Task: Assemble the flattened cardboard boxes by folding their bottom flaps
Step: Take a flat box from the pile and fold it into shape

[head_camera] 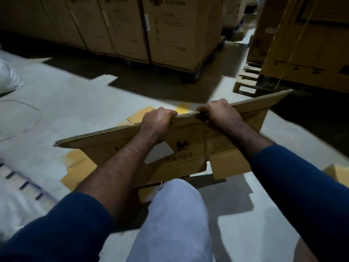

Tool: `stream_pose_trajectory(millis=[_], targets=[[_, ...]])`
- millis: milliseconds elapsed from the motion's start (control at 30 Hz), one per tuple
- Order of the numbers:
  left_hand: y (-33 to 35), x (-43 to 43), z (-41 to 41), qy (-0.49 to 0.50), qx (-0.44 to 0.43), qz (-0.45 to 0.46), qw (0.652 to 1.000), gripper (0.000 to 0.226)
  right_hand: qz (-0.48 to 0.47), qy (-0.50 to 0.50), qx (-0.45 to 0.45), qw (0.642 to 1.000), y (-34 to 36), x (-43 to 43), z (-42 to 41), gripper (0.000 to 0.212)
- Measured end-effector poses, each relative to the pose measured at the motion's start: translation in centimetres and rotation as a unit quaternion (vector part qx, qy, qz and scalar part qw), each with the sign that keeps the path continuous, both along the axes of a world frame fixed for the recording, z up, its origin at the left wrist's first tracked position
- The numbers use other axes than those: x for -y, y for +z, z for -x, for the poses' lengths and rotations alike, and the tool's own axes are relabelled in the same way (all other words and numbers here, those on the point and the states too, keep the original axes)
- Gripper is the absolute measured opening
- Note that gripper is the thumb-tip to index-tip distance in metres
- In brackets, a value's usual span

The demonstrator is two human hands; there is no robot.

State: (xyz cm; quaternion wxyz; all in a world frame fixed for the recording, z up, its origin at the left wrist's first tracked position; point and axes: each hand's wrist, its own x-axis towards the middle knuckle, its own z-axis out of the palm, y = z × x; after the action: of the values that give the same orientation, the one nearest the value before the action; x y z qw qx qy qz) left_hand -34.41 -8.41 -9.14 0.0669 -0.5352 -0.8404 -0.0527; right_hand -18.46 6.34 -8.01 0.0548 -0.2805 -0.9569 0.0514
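Note:
A flattened brown cardboard box [190, 140] stands on edge in front of my knee, tilted, its top edge running from lower left to upper right. My left hand [157, 121] grips that top edge near the middle, fingers curled over it. Just to the right, my right hand [219, 112] grips the same edge. Flaps hang at the box's lower side, one [229, 166] sticking down on the right. More flat yellowish cardboard [77, 167] lies on the floor under and behind the box.
Tall stacked cartons [170, 31] on a dark pallet stand at the back. A wooden pallet [247, 78] with large boxes [309, 44] is at the right. A white sack [8, 76] sits at the far left, and a small box corner [338, 173] at the right edge. Grey concrete floor [66, 103].

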Motion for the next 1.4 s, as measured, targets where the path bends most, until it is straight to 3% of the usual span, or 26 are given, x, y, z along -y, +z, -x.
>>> stream_pose_trajectory(millis=[133, 333, 433, 500, 600, 733, 833, 933, 1100, 1400], targets=[[-1.0, 2.8, 6.9, 0.07, 0.042, -0.014, 0.997, 0.027, 0.01, 0.057, 0.017, 0.998, -0.4, 0.8, 10.2, 0.023], [-2.1, 5.6, 16.2, 0.165, -0.05, -0.044, 0.984, 0.023, 0.069, 0.178, 0.001, 0.982, 0.0, 1.2, 21.7, 0.037], [-2.8, 6.2, 19.2, 0.187, -0.105, -0.063, 0.975, 0.024, 0.04, 0.249, -0.041, 0.967, -1.0, 0.3, 25.3, 0.043], [-3.8, 6.4, 19.9, 0.203, -0.144, -0.073, 0.966, 0.03, 0.005, 0.278, -0.074, 0.958, -2.3, -0.3, 26.7, 0.042], [-7.1, 5.8, 18.7, 0.23, -0.167, -0.066, 0.956, 0.051, 0.085, 0.276, -0.065, 0.955, -4.8, -0.5, 26.9, 0.042], [-15.2, 5.6, 14.9, 0.242, -0.035, 0.051, 0.968, 0.08, 0.109, 0.213, 0.042, 0.97, -11.7, -0.7, 24.7, 0.041], [-20.5, 6.8, 12.2, 0.242, 0.068, 0.182, 0.951, 0.055, 0.138, 0.178, 0.213, 0.951, -15.9, 0.5, 21.5, 0.039], [-24.3, 8.2, 10.3, 0.223, 0.128, 0.266, 0.929, 0.038, 0.147, 0.198, 0.274, 0.93, -18.0, 1.9, 18.1, 0.052], [-25.9, 8.7, 8.3, 0.239, 0.169, 0.246, 0.924, 0.032, 0.157, 0.2, 0.282, 0.925, -20.2, 2.8, 14.2, 0.056], [-18.7, 5.4, 5.5, 0.233, 0.234, 0.181, 0.926, 0.046, 0.157, 0.177, 0.248, 0.939, -18.0, 4.3, 9.6, 0.056]])
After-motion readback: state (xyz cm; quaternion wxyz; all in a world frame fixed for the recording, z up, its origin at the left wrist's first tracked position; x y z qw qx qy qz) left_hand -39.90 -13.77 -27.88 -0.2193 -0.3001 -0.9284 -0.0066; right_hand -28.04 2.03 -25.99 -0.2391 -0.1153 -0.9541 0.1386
